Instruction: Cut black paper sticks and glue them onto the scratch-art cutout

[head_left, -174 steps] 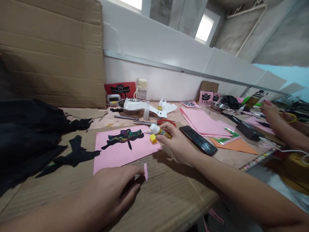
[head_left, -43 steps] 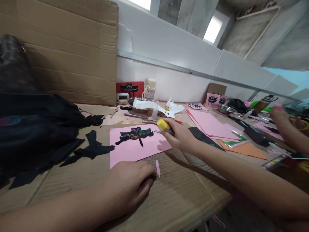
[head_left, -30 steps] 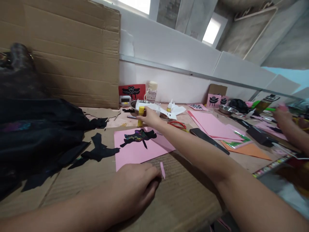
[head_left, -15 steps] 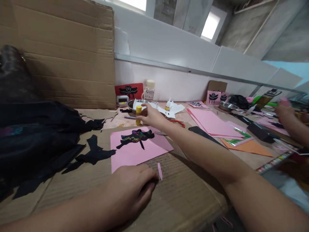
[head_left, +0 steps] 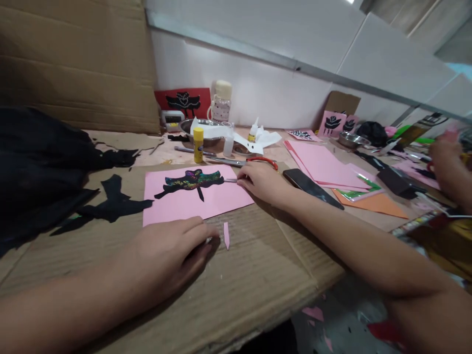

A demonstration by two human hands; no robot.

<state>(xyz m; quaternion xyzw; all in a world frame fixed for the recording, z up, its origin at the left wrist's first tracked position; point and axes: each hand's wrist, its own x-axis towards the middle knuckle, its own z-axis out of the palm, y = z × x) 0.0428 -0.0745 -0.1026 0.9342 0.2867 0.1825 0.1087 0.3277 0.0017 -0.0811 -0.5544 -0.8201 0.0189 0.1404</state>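
Note:
My left hand (head_left: pixel 173 250) rests on the cardboard at the pink sheet's (head_left: pixel 232 196) near edge, fingers loosely bent and apart from the thumb, with nothing visible in them. A narrow pink paper strip (head_left: pixel 226 236) lies just beyond its fingertips. At the sheet's right edge, my right hand (head_left: pixel 260 182) closes finger and thumb on slim metal tweezers (head_left: pixel 230 180); only their tips show. On the sheet lies a black cutout with glittery multicoloured patches (head_left: pixel 193 180). A yellow glue stick (head_left: pixel 198 146) stands upright behind the sheet.
Red-handled scissors (head_left: pixel 261 161), a metal bowl (head_left: pixel 206 130) and a small glue bottle (head_left: pixel 253 132) sit behind. To the right are a phone (head_left: pixel 309 187) and pink sheets (head_left: pixel 324 164). Black scraps (head_left: pixel 114 201) lie left. Another person's hand (head_left: pixel 446 157) is far right.
My right hand has let go of the glue stick, which now stands on the table, and come back to the tweezers at the sheet's right edge. The camera view has tilted down.

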